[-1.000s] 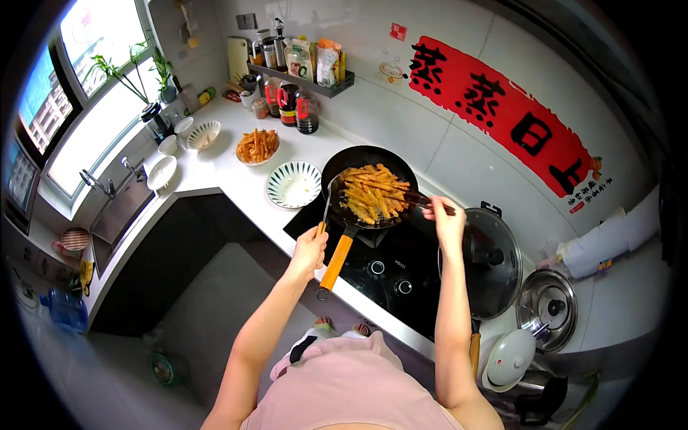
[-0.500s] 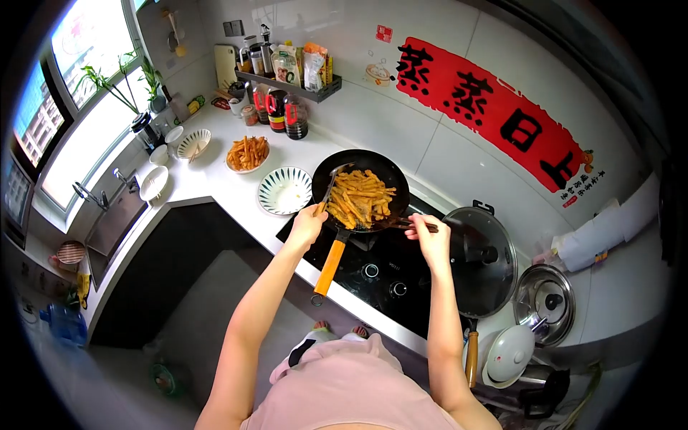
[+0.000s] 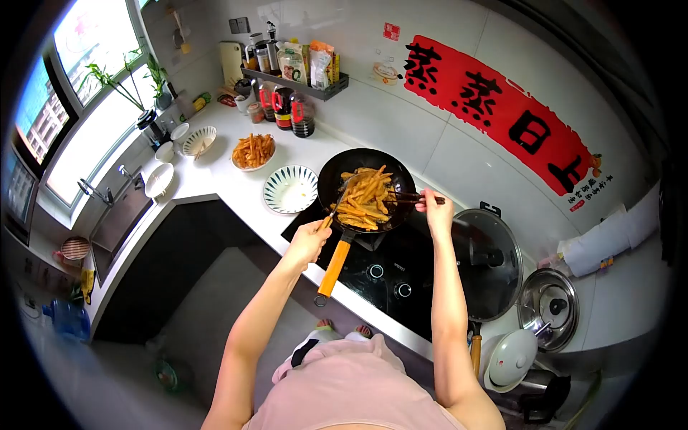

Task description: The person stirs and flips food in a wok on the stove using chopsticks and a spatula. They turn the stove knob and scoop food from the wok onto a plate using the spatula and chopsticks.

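Observation:
A black wok [image 3: 405,172] with a wooden handle [image 3: 334,268] sits on the black stove at the centre. Golden-brown fried strips [image 3: 368,201] are heaped inside it. My left hand [image 3: 309,242] is closed around the handle of a spatula [image 3: 335,208], whose head reaches in among the strips at the wok's left. On the right, my right hand [image 3: 436,212] grips dark chopsticks [image 3: 408,198]; their tips reach into the strips from the right side. Left of the wok stands a striped bowl [image 3: 290,189], and behind that a bowl of fried strips [image 3: 253,152].
A large glass lid [image 3: 489,265] stands right of the stove, near a steel lid [image 3: 548,308] and a white lidded pot [image 3: 511,357]. Bottles [image 3: 302,116] line the wall below a loaded rack [image 3: 301,87]. The sink [image 3: 118,229] lies far left.
My right hand has moved up and the chopsticks now lie higher across the wok's right side. The strips have shifted into a different heap. The view has moved slightly.

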Available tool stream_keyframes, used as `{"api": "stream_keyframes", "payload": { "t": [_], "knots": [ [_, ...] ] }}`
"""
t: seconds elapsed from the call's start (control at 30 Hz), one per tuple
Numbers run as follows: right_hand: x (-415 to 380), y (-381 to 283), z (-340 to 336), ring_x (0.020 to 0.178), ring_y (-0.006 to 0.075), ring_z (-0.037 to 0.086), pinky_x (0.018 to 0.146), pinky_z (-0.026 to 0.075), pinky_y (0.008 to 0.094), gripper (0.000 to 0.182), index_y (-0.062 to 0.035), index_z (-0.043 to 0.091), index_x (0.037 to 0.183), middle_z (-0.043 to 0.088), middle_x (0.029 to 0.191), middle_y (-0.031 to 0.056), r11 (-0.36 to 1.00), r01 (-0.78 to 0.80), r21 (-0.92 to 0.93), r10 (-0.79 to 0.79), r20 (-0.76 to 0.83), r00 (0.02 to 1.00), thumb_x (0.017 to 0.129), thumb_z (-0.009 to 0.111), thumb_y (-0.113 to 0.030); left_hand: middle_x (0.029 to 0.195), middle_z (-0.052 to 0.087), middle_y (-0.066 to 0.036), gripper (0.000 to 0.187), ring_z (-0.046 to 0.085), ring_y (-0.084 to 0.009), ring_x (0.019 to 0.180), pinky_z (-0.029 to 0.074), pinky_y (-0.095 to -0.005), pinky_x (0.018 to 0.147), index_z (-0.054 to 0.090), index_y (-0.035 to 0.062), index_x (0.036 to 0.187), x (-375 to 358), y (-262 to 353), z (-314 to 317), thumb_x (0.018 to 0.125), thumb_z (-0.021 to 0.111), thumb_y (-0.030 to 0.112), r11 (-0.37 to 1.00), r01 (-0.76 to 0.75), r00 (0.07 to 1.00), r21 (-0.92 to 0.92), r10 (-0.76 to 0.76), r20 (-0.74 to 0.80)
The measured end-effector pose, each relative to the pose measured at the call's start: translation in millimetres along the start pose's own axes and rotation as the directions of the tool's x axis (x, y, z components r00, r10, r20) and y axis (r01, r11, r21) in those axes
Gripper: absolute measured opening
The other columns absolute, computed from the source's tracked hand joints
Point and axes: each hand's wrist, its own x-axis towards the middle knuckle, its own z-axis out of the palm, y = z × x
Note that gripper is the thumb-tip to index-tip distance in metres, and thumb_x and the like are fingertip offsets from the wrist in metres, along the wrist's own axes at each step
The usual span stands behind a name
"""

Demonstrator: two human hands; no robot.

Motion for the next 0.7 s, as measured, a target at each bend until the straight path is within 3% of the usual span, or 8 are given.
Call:
{"api": "stream_keyframes", "payload": {
  "t": [0.1,0.17,0.23,0.43,0.57,0.7],
  "knots": [
    [-6.4,-29.3,-9.7,0.055,0.0143,0.063,0.052,0.053,0.0252,0.027,0.0068,0.067,0.089,0.066,0.069,0.0104,0.999,-0.019,0.032,0.020,-0.029,0.999,0.094,0.056,-0.018,0.062,0.042,0.003,0.025,0.032,-0.0049,0.039,0.021,-0.0230,0.034,0.054,0.0005,0.113,-14.7,5.8,3.1,0.092,0.056,0.015,0.999,-0.040,0.999,0.015,0.041,-0.007],
    [-5.6,-33.3,-16.7,0.054,0.0139,0.062,0.050,0.052,0.0250,0.027,0.0061,0.067,0.088,0.065,0.068,0.0094,0.999,-0.013,-0.052,0.012,-0.025,1.000,0.094,0.056,-0.017,0.062,0.043,0.002,0.030,0.031,-0.0048,0.039,0.021,-0.0231,0.034,0.050,-0.0006,0.116,-18.7,5.8,2.0,0.092,0.056,0.016,0.995,-0.078,0.987,0.062,0.086,-0.134],
    [-1.3,-27.6,-19.8,0.054,0.0138,0.062,0.049,0.052,0.0250,0.026,0.0052,0.067,0.087,0.065,0.067,0.0088,0.991,-0.072,-0.114,0.071,-0.015,0.997,0.094,0.056,-0.017,0.062,0.044,0.001,0.033,0.031,-0.0048,0.038,0.021,-0.0234,0.033,0.046,-0.0012,0.119,-14.1,2.0,-2.9,0.092,0.057,0.016,0.996,-0.066,0.990,0.058,0.073,-0.123],
    [-2.8,38.7,27.3,0.058,0.0196,0.066,0.055,0.056,0.0283,0.028,0.0071,0.066,0.094,0.067,0.076,0.0141,0.943,-0.156,0.293,0.156,0.023,0.987,0.094,0.058,-0.020,0.062,0.043,0.002,0.031,0.029,-0.0033,0.036,0.019,-0.0228,0.033,0.048,-0.0005,0.118,-2.6,-18.6,-2.3,0.094,0.055,0.017,0.998,0.028,0.990,-0.055,-0.035,-0.137],
    [-10.5,35.6,43.3,0.060,0.0202,0.066,0.056,0.056,0.0281,0.029,0.0075,0.066,0.093,0.067,0.077,0.0148,0.935,-0.154,0.318,0.169,-0.018,0.985,0.094,0.059,-0.020,0.061,0.042,0.004,0.016,0.026,-0.0017,0.035,0.017,-0.0209,0.031,0.051,0.0066,0.107,-3.5,-20.8,-1.8,0.096,0.052,0.018,0.993,0.021,0.994,-0.120,-0.033,-0.100],
    [-11.7,18.3,30.9,0.060,0.0197,0.066,0.056,0.056,0.0273,0.032,0.0073,0.066,0.094,0.067,0.077,0.0147,0.938,-0.115,0.327,0.130,-0.024,0.991,0.094,0.059,-0.024,0.061,0.043,0.004,0.014,0.026,-0.0016,0.035,0.017,-0.0208,0.031,0.052,0.0079,0.105,-4.1,-24.9,1.7,0.096,0.051,0.017,0.985,0.052,0.994,-0.163,-0.066,-0.082]
  ]
}}
